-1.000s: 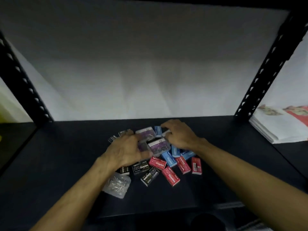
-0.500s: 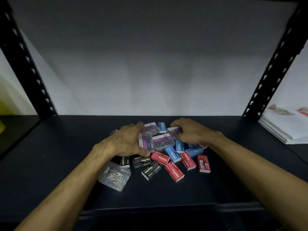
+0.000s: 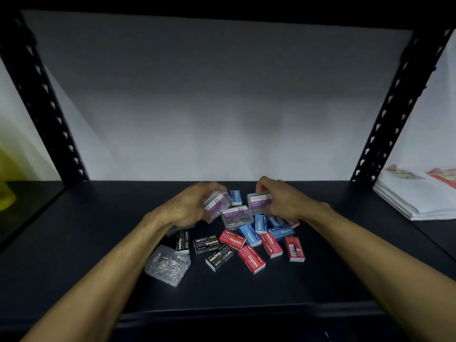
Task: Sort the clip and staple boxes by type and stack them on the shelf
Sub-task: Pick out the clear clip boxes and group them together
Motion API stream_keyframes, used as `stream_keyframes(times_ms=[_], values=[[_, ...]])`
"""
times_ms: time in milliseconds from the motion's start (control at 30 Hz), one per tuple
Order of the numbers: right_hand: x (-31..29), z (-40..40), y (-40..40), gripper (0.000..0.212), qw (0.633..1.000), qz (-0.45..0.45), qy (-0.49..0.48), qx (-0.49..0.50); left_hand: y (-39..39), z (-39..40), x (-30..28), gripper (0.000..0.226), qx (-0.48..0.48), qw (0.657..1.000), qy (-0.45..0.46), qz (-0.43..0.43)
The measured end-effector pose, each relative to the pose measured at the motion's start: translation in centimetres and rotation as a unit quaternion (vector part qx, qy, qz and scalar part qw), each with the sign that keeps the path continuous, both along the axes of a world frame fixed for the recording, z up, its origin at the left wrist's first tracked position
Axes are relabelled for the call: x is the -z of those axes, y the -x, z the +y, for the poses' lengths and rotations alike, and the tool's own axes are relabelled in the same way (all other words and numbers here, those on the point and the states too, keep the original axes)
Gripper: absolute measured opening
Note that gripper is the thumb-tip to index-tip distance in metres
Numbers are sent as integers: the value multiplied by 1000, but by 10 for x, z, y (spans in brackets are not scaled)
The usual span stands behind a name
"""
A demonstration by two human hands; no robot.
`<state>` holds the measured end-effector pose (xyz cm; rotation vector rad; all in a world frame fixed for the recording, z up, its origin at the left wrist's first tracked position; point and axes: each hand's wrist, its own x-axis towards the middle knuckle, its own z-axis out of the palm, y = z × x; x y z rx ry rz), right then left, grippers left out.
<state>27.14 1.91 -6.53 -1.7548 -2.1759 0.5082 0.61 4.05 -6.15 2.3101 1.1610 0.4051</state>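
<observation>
Here, left hand (image 3: 190,208) gripping clip box (image 3: 217,204)

Shelf board (image 3: 74,243): I see one pile of boxes at centre, nearer the far edge than the near one.
Far of pile: left hand (image 3: 187,208) lifts a clip box (image 3: 217,204); right hand (image 3: 283,201) grips a second clip box (image 3: 259,202) to its right.
Between hands: a third clip box (image 3: 237,217) lies on the pile; one staple box (image 3: 235,197) sits just behind it.
Near left: loose clip box (image 3: 167,265), touching the pile's left staple box (image 3: 181,240).
Near right: outermost staple box (image 3: 294,249), just beside its neighbour.
Uprights: one post (image 3: 44,95) far left, one post (image 3: 399,99) far right.
Beyond right post: paper stack (image 3: 417,196), well apart from the pile.
</observation>
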Motion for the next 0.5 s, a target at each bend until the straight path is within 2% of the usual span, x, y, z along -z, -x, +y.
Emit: stream_keyframes(times_ms=[67, 300, 500], values=[[0, -1, -2, 38, 1000, -3, -1, 4, 2, 3, 0, 73, -16, 1000, 9, 5], [0, -7, -10, 32, 999, 39, 1, 36, 7, 8, 2, 34, -59, 990, 54, -113], [-2, -14, -15, 30, 998, 35, 6, 47, -1, 5, 5, 39, -46, 989, 59, -131]])
